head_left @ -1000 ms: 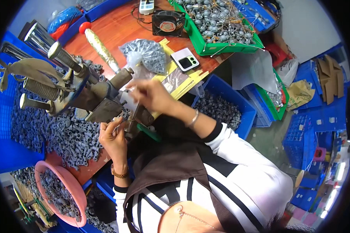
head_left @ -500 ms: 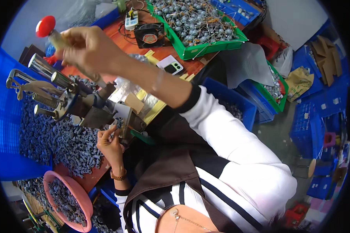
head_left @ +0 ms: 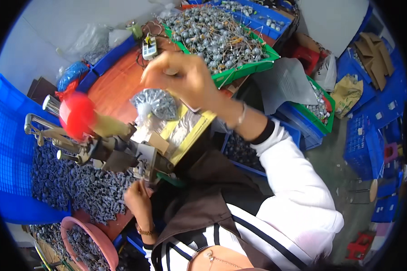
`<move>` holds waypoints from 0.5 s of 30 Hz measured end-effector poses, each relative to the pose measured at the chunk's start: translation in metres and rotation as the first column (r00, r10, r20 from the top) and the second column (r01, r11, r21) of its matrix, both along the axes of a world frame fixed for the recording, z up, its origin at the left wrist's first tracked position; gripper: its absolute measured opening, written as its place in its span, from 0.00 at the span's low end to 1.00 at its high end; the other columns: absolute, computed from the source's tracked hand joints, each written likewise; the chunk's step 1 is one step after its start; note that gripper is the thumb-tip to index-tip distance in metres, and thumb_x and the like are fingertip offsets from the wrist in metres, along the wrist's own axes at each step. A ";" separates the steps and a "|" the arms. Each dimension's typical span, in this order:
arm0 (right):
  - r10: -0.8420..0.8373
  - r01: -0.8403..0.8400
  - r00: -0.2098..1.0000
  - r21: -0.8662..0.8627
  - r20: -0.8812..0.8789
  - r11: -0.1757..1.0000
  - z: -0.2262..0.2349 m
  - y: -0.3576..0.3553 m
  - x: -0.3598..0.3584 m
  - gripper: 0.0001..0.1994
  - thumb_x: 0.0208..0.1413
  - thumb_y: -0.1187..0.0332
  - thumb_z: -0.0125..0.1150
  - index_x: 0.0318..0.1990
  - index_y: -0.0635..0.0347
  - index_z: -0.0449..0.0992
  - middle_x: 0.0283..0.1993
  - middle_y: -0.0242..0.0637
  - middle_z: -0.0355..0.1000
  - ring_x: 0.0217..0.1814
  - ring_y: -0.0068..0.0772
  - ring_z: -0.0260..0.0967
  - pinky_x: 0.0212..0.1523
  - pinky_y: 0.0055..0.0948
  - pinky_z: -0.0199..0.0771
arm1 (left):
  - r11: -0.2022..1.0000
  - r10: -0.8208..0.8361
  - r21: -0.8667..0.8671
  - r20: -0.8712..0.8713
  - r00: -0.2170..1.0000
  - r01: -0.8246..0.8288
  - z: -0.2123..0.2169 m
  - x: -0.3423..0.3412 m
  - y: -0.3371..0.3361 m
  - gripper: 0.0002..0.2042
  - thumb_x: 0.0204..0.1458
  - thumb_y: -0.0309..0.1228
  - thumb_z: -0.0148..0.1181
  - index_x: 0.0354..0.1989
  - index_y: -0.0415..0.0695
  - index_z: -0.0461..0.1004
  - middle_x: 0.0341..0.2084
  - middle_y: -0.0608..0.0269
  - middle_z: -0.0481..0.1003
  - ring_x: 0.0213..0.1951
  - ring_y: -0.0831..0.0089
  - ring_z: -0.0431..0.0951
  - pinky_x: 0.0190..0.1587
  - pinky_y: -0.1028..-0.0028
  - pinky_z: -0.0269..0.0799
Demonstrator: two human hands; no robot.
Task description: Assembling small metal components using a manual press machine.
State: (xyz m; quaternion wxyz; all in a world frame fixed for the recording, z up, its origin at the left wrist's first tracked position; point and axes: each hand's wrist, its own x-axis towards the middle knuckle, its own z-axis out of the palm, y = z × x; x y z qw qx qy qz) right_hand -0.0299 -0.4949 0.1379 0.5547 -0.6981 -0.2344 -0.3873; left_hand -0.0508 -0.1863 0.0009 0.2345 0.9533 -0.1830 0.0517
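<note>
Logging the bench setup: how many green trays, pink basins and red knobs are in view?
Green plastic trays holding metal parts: 2
Pink round plastic basin: 1
Red ball knob on the machine lever: 1
Total: 4

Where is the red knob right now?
In the head view the red knob sits upper left, atop the press lever above the blue crate of grey parts, left of the raised right hand, which is off it.

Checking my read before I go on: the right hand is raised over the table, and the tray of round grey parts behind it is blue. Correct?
Not quite. In the head view the right hand is raised, but the tray of round grey parts behind it is green, not blue.
</note>
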 end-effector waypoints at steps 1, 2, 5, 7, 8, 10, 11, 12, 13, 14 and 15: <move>-0.224 0.221 0.974 -0.094 -0.021 0.971 -0.001 -0.026 0.023 0.10 0.52 0.65 0.64 0.33 0.65 0.77 0.32 0.37 0.77 0.34 0.26 0.74 0.37 0.25 0.73 | 0.978 -0.077 -0.196 -0.039 0.996 0.068 0.000 -0.005 -0.002 0.09 0.54 0.28 0.55 0.27 0.36 0.77 0.10 0.63 0.68 0.14 0.75 0.66 0.19 0.72 0.57; -0.415 0.407 0.910 -0.183 -0.003 0.895 -0.007 -0.055 0.048 0.08 0.52 0.67 0.62 0.33 0.62 0.78 0.32 0.37 0.77 0.34 0.25 0.75 0.37 0.25 0.73 | 0.913 -0.167 -0.386 -0.066 0.984 0.129 0.000 -0.013 -0.003 0.10 0.55 0.28 0.54 0.27 0.35 0.77 0.10 0.64 0.67 0.15 0.79 0.65 0.18 0.74 0.55; -0.826 0.683 0.564 -0.559 -0.007 0.471 -0.047 -0.189 0.103 0.11 0.49 0.65 0.61 0.39 0.57 0.79 0.38 0.44 0.76 0.38 0.44 0.75 0.41 0.37 0.74 | 0.682 -0.379 -0.730 -0.412 0.829 -0.051 0.032 -0.040 -0.011 0.11 0.57 0.27 0.52 0.27 0.34 0.77 0.11 0.65 0.67 0.13 0.81 0.62 0.18 0.80 0.52; -0.961 0.595 0.277 -0.785 -0.001 0.172 -0.062 -0.244 0.115 0.13 0.49 0.61 0.61 0.36 0.62 0.78 0.38 0.50 0.75 0.42 0.50 0.73 0.44 0.43 0.74 | 0.490 -0.419 -0.866 -0.335 0.844 -0.101 0.026 -0.048 0.003 0.11 0.58 0.28 0.50 0.28 0.35 0.76 0.11 0.68 0.65 0.12 0.82 0.59 0.16 0.82 0.50; -0.977 0.563 0.214 -0.814 -0.018 0.138 -0.068 -0.254 0.115 0.14 0.49 0.60 0.61 0.34 0.63 0.77 0.38 0.52 0.75 0.42 0.52 0.73 0.44 0.44 0.74 | 0.377 -0.420 -0.917 -0.295 0.858 -0.130 0.026 -0.050 0.013 0.11 0.59 0.28 0.50 0.29 0.36 0.75 0.10 0.69 0.64 0.11 0.83 0.58 0.15 0.82 0.49; -0.985 0.376 0.116 -0.912 -0.127 0.162 -0.067 -0.265 0.109 0.13 0.49 0.60 0.61 0.35 0.62 0.77 0.39 0.51 0.75 0.41 0.53 0.73 0.43 0.44 0.74 | 0.285 -0.280 -0.947 -0.228 0.932 -0.146 0.038 -0.047 0.034 0.12 0.60 0.32 0.48 0.27 0.40 0.71 0.11 0.70 0.62 0.11 0.84 0.58 0.13 0.83 0.48; -0.985 0.422 0.157 -0.897 -0.072 0.133 -0.074 -0.274 0.110 0.13 0.49 0.60 0.61 0.33 0.61 0.79 0.35 0.49 0.76 0.38 0.50 0.74 0.40 0.44 0.74 | 0.217 -0.065 -0.959 -0.200 0.978 -0.182 0.032 -0.044 0.064 0.10 0.60 0.33 0.50 0.29 0.41 0.71 0.14 0.70 0.64 0.13 0.84 0.59 0.17 0.86 0.54; -0.971 0.465 0.215 -0.863 -0.104 0.195 -0.078 -0.287 0.115 0.12 0.49 0.60 0.61 0.32 0.60 0.79 0.33 0.48 0.76 0.36 0.47 0.74 0.39 0.42 0.74 | 0.072 0.004 -0.967 -0.243 0.970 -0.243 0.041 -0.039 0.091 0.10 0.60 0.34 0.48 0.31 0.42 0.70 0.16 0.72 0.64 0.15 0.86 0.60 0.17 0.86 0.55; -0.952 0.501 0.278 -0.826 -0.129 0.259 -0.081 -0.295 0.122 0.12 0.48 0.60 0.61 0.32 0.60 0.80 0.30 0.46 0.76 0.35 0.44 0.75 0.37 0.40 0.74 | -0.041 0.016 -0.951 -0.308 0.951 -0.307 0.073 -0.035 0.110 0.10 0.61 0.36 0.47 0.33 0.43 0.69 0.18 0.73 0.66 0.19 0.87 0.64 0.22 0.87 0.60; -0.900 0.577 0.376 -0.703 -0.222 0.415 -0.071 -0.291 0.125 0.10 0.47 0.62 0.62 0.32 0.58 0.82 0.26 0.43 0.76 0.31 0.34 0.75 0.34 0.34 0.74 | 0.068 0.178 -0.972 -0.211 0.961 -0.226 0.081 -0.030 0.148 0.11 0.61 0.37 0.46 0.36 0.42 0.70 0.22 0.71 0.68 0.24 0.86 0.67 0.27 0.86 0.63; -0.851 0.657 0.466 -0.550 -0.241 0.515 -0.066 -0.307 0.135 0.08 0.47 0.65 0.62 0.31 0.57 0.82 0.26 0.36 0.77 0.29 0.26 0.73 0.31 0.28 0.71 | 0.186 0.322 -0.970 -0.092 0.942 -0.158 0.083 -0.026 0.195 0.12 0.61 0.38 0.46 0.39 0.42 0.70 0.26 0.69 0.70 0.28 0.85 0.69 0.31 0.85 0.65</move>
